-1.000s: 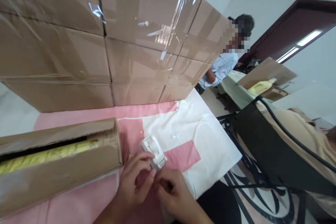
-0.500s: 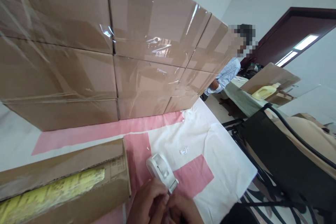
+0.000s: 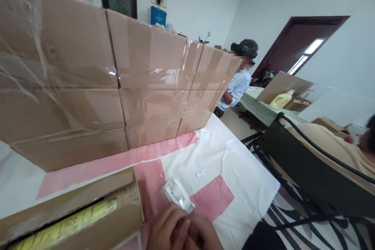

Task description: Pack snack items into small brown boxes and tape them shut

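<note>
My left hand (image 3: 165,226) and my right hand (image 3: 205,229) meet at the bottom middle of the view, fingers curled in and pressed together. Whatever they pinch between them, if anything, is hidden by the fingers. Just beyond the knuckles lies a white tape dispenser (image 3: 177,194) on the pink and white cloth (image 3: 246,164); its near end is close to my hands. To the left stands an open cardboard box (image 3: 117,222) with yellow printed material (image 3: 73,218) inside.
A wall of taped cardboard boxes (image 3: 152,113) fills the far side of the table. A crumpled white scrap (image 3: 200,173) lies beyond the dispenser. Behind the boxes is a person (image 3: 237,86). A dark-backed chair (image 3: 299,160) with someone in it stands to the right.
The view has tilted up, showing more of the wall and room behind the boxes. My hands stay together beside the dispenser, partly covering its near end.
</note>
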Tool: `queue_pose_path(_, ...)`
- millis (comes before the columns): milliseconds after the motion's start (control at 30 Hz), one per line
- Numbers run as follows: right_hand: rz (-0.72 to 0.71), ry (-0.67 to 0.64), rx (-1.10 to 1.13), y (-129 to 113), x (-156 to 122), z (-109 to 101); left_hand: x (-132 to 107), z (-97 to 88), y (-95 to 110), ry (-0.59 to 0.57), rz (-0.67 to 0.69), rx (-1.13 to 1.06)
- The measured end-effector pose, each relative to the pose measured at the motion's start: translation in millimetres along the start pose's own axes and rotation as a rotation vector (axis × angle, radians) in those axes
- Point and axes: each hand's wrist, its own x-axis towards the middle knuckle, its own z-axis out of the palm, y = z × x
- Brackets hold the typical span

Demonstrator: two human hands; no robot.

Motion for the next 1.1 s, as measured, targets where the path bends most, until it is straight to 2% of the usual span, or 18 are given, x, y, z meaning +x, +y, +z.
queue_pose_path(67,-0.028,-0.019,0.059,-2.9,7.6,0.3,2.5,0.7,-2.1,0.015,0.004,-0.027)
queue_pose_path(233,-0.096,0.077,0.056,-16.2,16.3,5.8,8.5,0.3,-0.8,0.188,-0.029,-0.042)
queue_pose_path(300,-0.098,0.092,0.043,-20.2,16.1,8.9,9.7,-0.9,1.7,0.217,-0.055,-0.081)
queue_pose_path(467,-0.154,0.131,0.023,-25.4,12.8,18.1,8.6,-6.4,9.6,0.173,-0.051,-0.208)
queue_pose_path(700,-0.136,0.117,0.07,-38.2,9.3,29.8,6.4,-9.6,12.2,0.226,-0.059,-0.347)
queue_pose_path(800,-0.134,0.117,0.058,-36.0,9.5,27.3,6.3,-7.5,6.5,0.224,-0.063,-0.377)
queue_pose_path(1000,-0.128,0.053,0.093,-14.8,11.5,16.5,7.2,-1.7,-6.4,0.13,-0.059,-0.377)
queue_pose_path(1100,-0.112,0.009,0.131,-15.6,12.6,13.1,8.1,-2.5,-6.0,0.084,-0.08,-0.363)
